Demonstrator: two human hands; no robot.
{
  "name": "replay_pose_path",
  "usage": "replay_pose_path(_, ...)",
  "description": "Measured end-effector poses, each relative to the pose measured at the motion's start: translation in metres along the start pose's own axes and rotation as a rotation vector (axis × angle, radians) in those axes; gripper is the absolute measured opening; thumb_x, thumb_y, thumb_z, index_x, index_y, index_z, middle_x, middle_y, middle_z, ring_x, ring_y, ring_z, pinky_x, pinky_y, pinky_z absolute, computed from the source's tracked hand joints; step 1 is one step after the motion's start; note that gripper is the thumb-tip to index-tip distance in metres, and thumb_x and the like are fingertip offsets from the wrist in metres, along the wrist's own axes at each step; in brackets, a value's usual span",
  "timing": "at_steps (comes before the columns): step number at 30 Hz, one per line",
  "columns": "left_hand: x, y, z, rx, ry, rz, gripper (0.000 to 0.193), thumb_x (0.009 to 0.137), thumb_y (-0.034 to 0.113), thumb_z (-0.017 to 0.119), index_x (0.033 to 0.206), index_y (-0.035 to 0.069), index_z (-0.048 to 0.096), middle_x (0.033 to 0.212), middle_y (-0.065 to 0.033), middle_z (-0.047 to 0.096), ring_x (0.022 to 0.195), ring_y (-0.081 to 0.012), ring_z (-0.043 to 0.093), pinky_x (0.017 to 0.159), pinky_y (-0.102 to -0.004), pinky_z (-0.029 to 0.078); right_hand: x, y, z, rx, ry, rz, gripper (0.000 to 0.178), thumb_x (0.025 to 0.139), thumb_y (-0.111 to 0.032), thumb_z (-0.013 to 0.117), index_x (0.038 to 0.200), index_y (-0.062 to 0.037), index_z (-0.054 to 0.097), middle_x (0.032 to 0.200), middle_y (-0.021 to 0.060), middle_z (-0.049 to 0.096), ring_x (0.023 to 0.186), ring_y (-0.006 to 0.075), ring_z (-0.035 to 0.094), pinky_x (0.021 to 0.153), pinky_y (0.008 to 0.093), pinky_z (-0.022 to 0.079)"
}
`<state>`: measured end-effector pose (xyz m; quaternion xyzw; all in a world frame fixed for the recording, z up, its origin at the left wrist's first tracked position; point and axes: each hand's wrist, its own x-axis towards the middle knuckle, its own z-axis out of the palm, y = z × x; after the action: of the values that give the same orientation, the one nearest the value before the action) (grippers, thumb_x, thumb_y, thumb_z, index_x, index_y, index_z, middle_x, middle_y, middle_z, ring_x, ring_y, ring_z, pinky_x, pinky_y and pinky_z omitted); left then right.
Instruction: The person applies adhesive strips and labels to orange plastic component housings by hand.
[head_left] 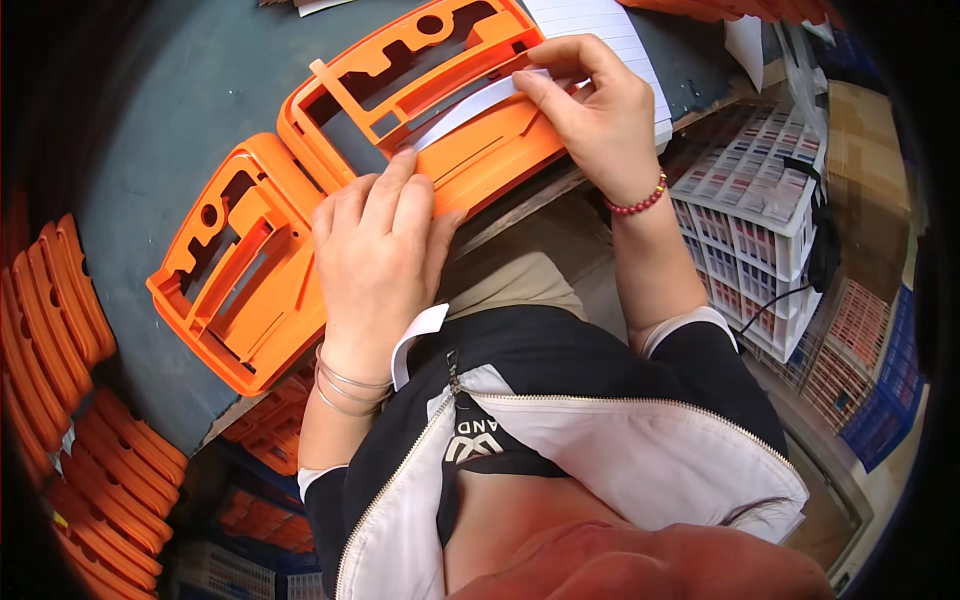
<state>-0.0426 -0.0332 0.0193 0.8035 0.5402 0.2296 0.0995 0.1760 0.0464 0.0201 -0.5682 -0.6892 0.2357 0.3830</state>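
An opened orange plastic case (480,178) lies on the table, its two halves spread side by side. The left half (265,290) and the right one both have cut-out slots and a long raised bar. Along the right half runs a narrow white paper strip (470,108). My right hand (605,120) pinches the strip's far right end between thumb and forefinger. My left hand (375,235) rests over the case near the fold, fingers stretched out, with a fingertip at the strip's lower left end. What lies under that palm is hidden.
A lined white paper sheet (600,30) lies beyond the case on the dark table (130,230). Stacked orange plastic parts (70,330) stand at the left. White plastic baskets (750,190), a blue crate (885,400) and a cardboard box (870,150) stand at the right.
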Motion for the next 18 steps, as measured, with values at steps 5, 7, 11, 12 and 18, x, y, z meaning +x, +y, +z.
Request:
replay_pose_path(5,0.003,0.002,-0.001,0.002,-0.016,-0.001,0.035,0.079,0.023,0.078,0.105,0.006,0.065,0.121,-0.0082,0.066,0.102,-0.0274,0.061,0.092,-0.0426,0.044,0.0,0.002,0.003,-0.06,-0.01,0.043,0.017,0.084,-0.013,0.076,0.095,-0.0024,0.069,0.083,0.0086,0.073,0.067,0.0148,0.069,0.064,0.0266,0.056)
replay_pose_path(7,0.005,0.004,-0.002,0.002,-0.021,0.0,0.035,0.078,0.023,0.078,0.105,0.006,0.065,0.121,-0.0085,0.066,0.102,-0.0276,0.061,0.092,-0.0425,0.044,-0.001,0.006,0.004,-0.072,-0.01,0.013,0.017,0.084,-0.013,0.076,0.095,-0.0029,0.069,0.083,0.0087,0.073,0.067,0.0158,0.069,0.064,0.0271,0.056)
replay_pose_path(11,0.018,0.014,-0.003,0.081,-0.036,0.004,0.041,0.078,0.028,0.078,0.11,0.007,0.064,0.107,-0.0072,0.064,0.097,-0.0269,0.058,0.089,-0.0401,0.042,0.0,0.007,0.005,-0.105,-0.017,-0.037,0.016,0.083,-0.012,0.076,0.093,-0.0042,0.068,0.08,0.0085,0.071,0.068,0.0205,0.068,0.065,0.0313,0.055)
replay_pose_path(12,0.022,0.019,0.0,0.114,-0.057,-0.008,0.046,0.077,0.032,0.078,0.113,0.007,0.064,0.103,-0.0065,0.061,0.097,-0.0264,0.056,0.088,-0.0395,0.041,0.0,0.008,0.005,-0.104,-0.015,-0.036,0.016,0.083,-0.012,0.076,0.093,-0.0042,0.068,0.08,0.0085,0.071,0.068,0.0205,0.068,0.065,0.0313,0.055)
replay_pose_path(18,0.045,0.029,0.025,0.155,-0.027,0.066,0.067,0.074,0.048,0.077,0.125,0.007,0.063,0.103,-0.0049,0.055,0.1,-0.0251,0.052,0.086,-0.0406,0.039,0.004,0.012,0.007,-0.288,-0.037,-0.136,0.02,0.08,-0.014,0.077,0.094,-0.0053,0.066,0.1,0.0122,0.068,0.091,0.0304,0.064,0.077,0.0392,0.053)
